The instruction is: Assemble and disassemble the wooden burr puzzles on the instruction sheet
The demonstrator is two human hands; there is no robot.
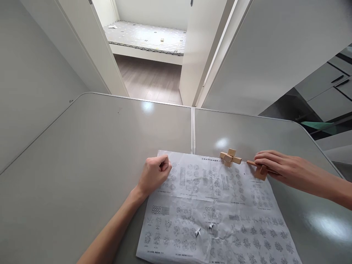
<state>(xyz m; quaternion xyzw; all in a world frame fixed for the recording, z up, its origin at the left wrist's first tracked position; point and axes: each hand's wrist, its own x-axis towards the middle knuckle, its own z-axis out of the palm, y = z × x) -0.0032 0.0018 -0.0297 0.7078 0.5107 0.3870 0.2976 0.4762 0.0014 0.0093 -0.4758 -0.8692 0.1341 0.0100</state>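
Note:
A large creased instruction sheet (198, 203), printed with small diagrams, lies on the table. At its upper left edge, my left hand (155, 172) rests in a fist, thumb over the curled fingers, and nothing shows in it. My right hand (280, 167) is at the sheet's upper right corner, its fingers closed over a reddish-brown wooden interlocking puzzle (260, 173). The fingers hide part of that puzzle. Just left of it, a lighter wooden cross-shaped puzzle (230, 157) sits at the sheet's top edge, touched by neither hand.
The grey table (96, 157) has a seam strip (193, 130) and rounded far corners. Two small torn flaps (198, 232) stick up from the sheet. Past the table are a doorway, a bed (148, 38) with a small block on it, and cabinets (324, 86) at right.

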